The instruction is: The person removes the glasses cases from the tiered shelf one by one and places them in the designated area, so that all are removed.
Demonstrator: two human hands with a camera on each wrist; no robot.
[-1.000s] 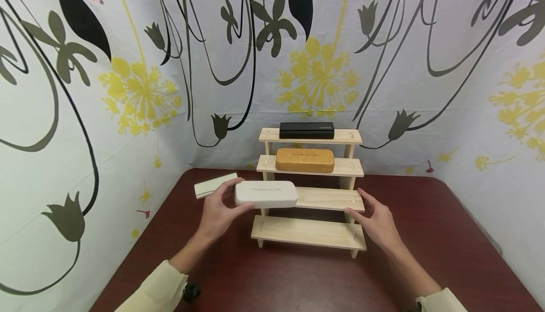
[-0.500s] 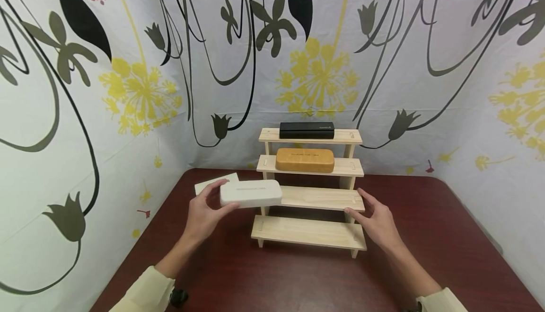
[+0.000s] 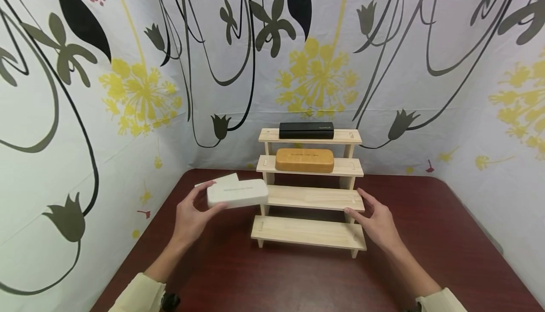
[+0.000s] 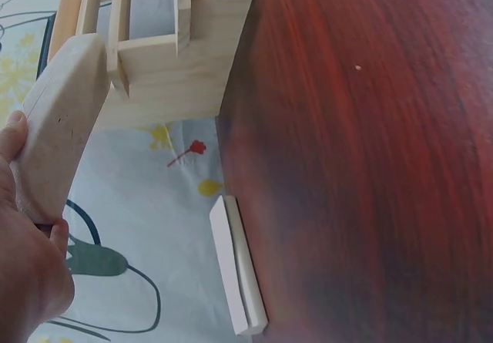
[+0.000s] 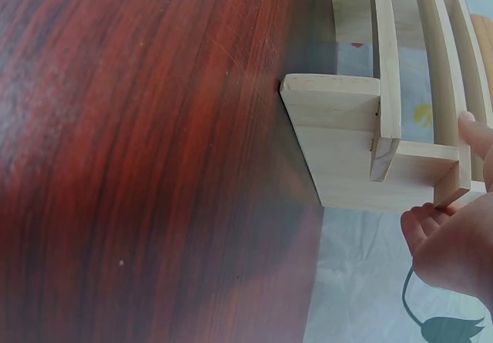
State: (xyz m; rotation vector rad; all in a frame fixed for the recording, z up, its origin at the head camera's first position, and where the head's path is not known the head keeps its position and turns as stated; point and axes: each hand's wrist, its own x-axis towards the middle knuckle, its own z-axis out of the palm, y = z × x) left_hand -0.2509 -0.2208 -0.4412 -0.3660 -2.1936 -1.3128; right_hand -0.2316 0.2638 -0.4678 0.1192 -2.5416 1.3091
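Observation:
My left hand (image 3: 190,218) holds a white hard glasses case (image 3: 238,193) by its left end, thumb at the front and fingers behind. In the left wrist view the case (image 4: 65,116) is raised off the table, on the outer side of the wooden stand (image 4: 173,73). A four-step wooden display stand (image 3: 308,229) stands on the table; its lower two shelves are bare. My right hand (image 3: 378,220) pinches the right end of the second shelf from the bottom. In the right wrist view its thumb and fingers are at that shelf's end (image 5: 453,185).
A tan glasses case (image 3: 304,160) sits on the second shelf from the top, and a black case (image 3: 306,130) on the top one. Partly behind the held case, a slim white case (image 4: 237,266) lies on the dark red table (image 3: 272,279). Printed cloth (image 3: 238,66) encloses the back and sides.
My left hand has drawn the white glasses case leftward, off the stand's front, so it now overlaps the slim white case and tilts slightly. The right hand stays put.

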